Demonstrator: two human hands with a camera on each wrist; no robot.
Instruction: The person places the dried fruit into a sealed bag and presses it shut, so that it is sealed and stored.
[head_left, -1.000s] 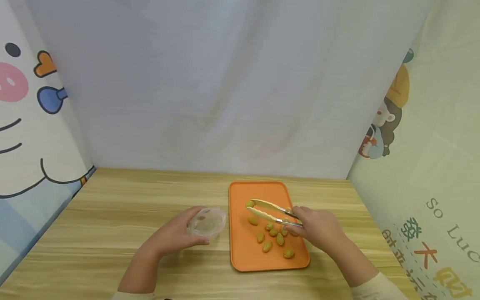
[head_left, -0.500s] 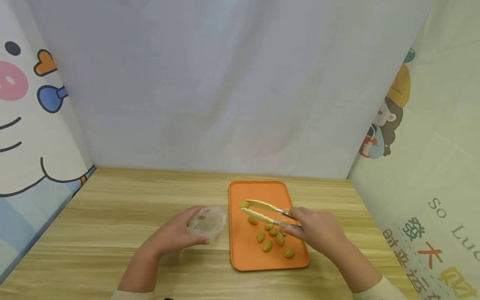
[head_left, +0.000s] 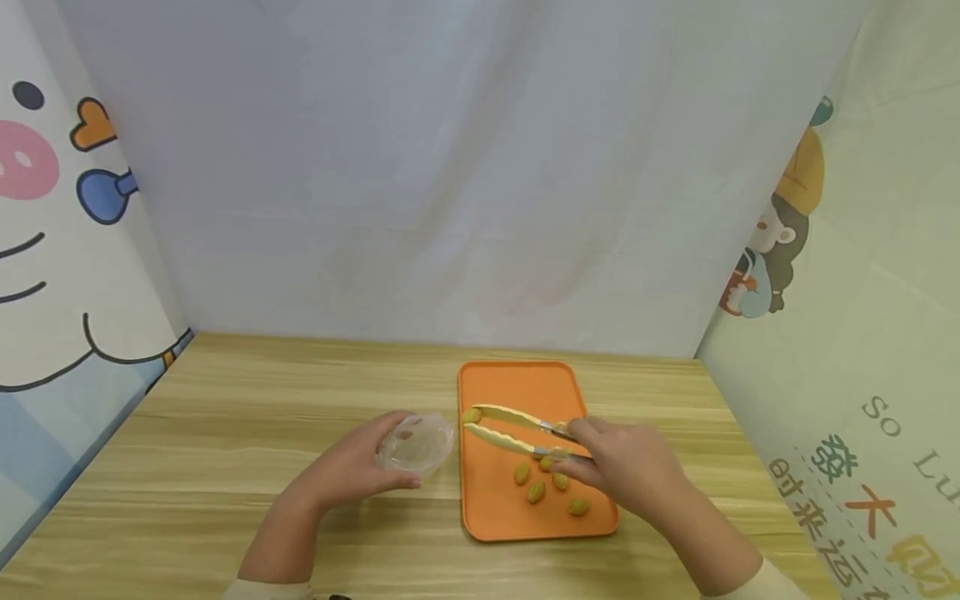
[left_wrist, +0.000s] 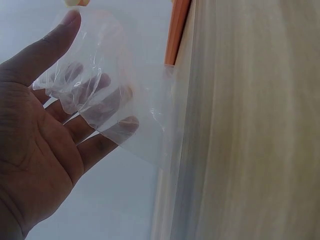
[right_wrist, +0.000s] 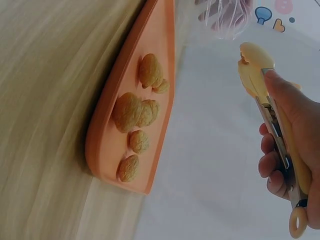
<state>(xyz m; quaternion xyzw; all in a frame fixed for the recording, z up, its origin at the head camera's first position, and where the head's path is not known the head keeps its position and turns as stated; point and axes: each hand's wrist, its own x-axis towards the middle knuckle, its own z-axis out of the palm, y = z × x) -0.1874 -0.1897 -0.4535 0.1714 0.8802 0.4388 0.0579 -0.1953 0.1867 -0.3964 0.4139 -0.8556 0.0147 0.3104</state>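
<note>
In the head view my left hand (head_left: 348,467) holds a clear plastic bag (head_left: 417,444) with its mouth spread, left of the orange tray (head_left: 517,383); the left wrist view shows fingers behind the clear film (left_wrist: 107,75). My right hand (head_left: 630,467) grips metal tongs with cream tips (head_left: 502,437), which pinch one brown nut-like piece (head_left: 472,416) above the tray's left edge. Several similar pieces (head_left: 536,492) lie on the tray below the tongs. The right wrist view has thumb and fingers around the tongs (right_wrist: 275,125).
A wooden table (head_left: 300,383) lies under everything. Behind it hangs a pale curtain (head_left: 450,208), with printed cloth (head_left: 870,292) at the right and a cartoon print (head_left: 45,275) at the left.
The right hand and tongs have moved left with the pinched piece, from over the tray to its left edge near the bag. The left hand has hardly moved.
</note>
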